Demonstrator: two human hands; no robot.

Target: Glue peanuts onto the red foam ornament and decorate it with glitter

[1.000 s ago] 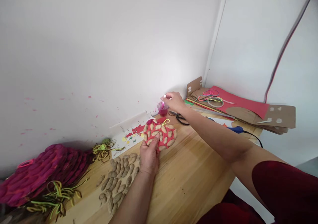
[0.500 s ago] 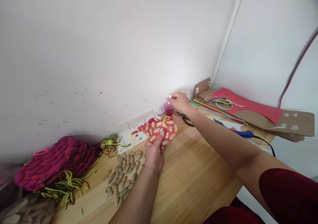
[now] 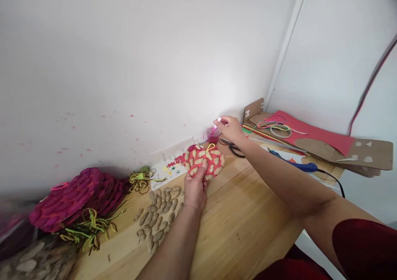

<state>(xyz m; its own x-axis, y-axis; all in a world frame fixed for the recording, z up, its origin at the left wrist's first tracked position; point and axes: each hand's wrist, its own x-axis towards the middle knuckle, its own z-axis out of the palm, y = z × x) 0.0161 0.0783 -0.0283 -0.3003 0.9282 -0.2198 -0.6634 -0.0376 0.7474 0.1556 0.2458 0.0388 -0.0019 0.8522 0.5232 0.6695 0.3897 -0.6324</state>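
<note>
In the head view, my left hand grips a red disc covered with peanuts, thumb on top of its near edge. A yellow loop sticks up from the disc, and its upper left edge is magenta. My right hand pinches a slim white and pink paintbrush, tilted over a small clear cup of magenta paint. The brush's lower end is in the cup, its tip hidden. Loose peanuts lie on the wooden table left of my left forearm.
A stack of magenta peanut discs stands at the left, beside green and brown yarn. Black-handled scissors lie near the cup. At the right are a blue tool with a cord, red sheet and cardboard.
The view has shifted slightly, so the table things sit a little further right. My right hand has lifted and tilted the brush a bit at the cup. My left hand keeps its hold.
</note>
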